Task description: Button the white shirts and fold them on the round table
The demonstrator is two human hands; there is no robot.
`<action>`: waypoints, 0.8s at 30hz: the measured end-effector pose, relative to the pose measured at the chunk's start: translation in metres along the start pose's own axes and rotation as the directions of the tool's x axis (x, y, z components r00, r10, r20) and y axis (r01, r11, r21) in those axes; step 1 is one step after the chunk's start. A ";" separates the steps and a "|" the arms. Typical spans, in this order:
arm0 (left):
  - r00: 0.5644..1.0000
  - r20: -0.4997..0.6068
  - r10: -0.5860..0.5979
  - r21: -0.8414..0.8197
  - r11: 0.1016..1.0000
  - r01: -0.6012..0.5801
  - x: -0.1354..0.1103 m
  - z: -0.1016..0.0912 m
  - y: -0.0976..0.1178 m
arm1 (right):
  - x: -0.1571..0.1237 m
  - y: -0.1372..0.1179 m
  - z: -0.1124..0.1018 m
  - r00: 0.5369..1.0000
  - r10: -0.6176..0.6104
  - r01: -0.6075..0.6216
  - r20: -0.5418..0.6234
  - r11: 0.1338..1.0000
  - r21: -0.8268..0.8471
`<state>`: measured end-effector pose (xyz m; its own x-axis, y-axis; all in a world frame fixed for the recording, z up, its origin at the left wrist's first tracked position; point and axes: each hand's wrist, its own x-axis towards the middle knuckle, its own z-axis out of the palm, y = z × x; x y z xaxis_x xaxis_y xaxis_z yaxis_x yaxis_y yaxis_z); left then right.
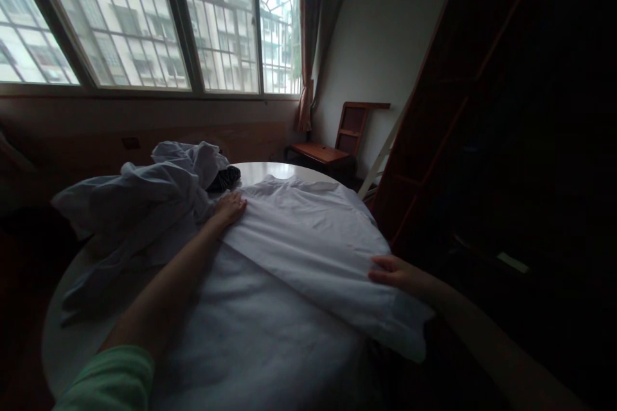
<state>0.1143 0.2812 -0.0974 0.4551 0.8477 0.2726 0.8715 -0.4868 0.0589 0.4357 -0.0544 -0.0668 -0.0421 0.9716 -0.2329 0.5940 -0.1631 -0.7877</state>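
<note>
A white long-sleeved shirt (pixel 308 218) is spread over the round table. One sleeve (pixel 318 270) runs diagonally across it, and its cuff (pixel 412 324) reaches past the table's edge on the right. My left hand (pixel 231 207) lies flat on the cloth near the upper end of that sleeve, fingers stretched out. Close to the cuff, my right hand (pixel 389 271) rests on the sleeve with its fingers extended and apart; its thumb is hard to make out. The lower part of the shirt is dim and blurred toward me.
A rumpled heap of white clothes (pixel 149 192) sits on the table's left, beside a dark striped item (pixel 226 178). The white round table (pixel 263 170) shows its far rim. Beyond are a wooden chair (pixel 321 153), a tall wooden panel (pixel 424 141) and barred windows (pixel 222 32).
</note>
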 end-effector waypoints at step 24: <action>0.997 0.072 -0.011 0.008 1.000 0.011 0.005 -0.003 -0.002 | -0.045 0.092 0.005 0.970 0.088 0.048 -0.227 0.846 0.531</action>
<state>0.1147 0.2859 -0.0929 0.4571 0.8661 0.2022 0.8778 -0.4759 0.0541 0.4883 -0.1145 -0.1319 0.1938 0.9670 -0.1652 0.0745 -0.1825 -0.9804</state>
